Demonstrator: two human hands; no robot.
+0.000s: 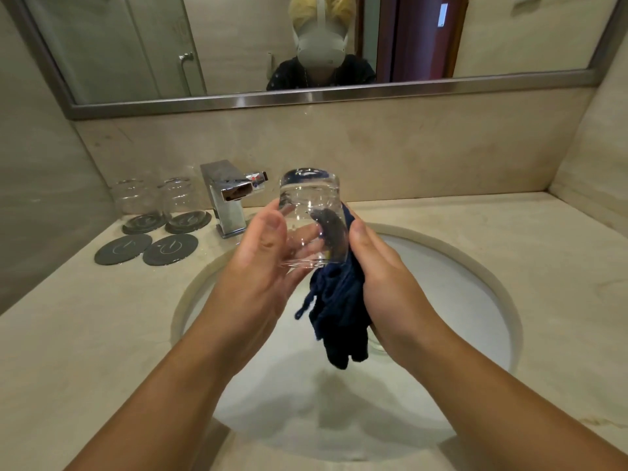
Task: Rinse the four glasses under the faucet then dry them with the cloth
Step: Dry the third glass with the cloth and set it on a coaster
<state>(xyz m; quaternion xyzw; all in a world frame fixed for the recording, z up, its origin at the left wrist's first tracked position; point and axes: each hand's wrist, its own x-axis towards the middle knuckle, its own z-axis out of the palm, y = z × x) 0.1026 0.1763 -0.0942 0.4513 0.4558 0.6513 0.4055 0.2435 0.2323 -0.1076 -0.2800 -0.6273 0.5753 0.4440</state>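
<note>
While my left hand [265, 256] holds a glass [307, 209] bottom up above the sink [494, 280], my right hand [379, 266] grips the dark blue cloth [339, 311]. My left thumb lies on the near wall of the glass, and the fingers curl round its far side. One part of the cloth is pushed up inside the glass through its mouth; the rest hangs down beside my right palm. On the counter [492, 226], left of the faucet [228, 198], two other glasses [134, 197] stand upside down on grey coasters [144, 223]. Two bare coasters [123, 249] lie just in front of them.
</note>
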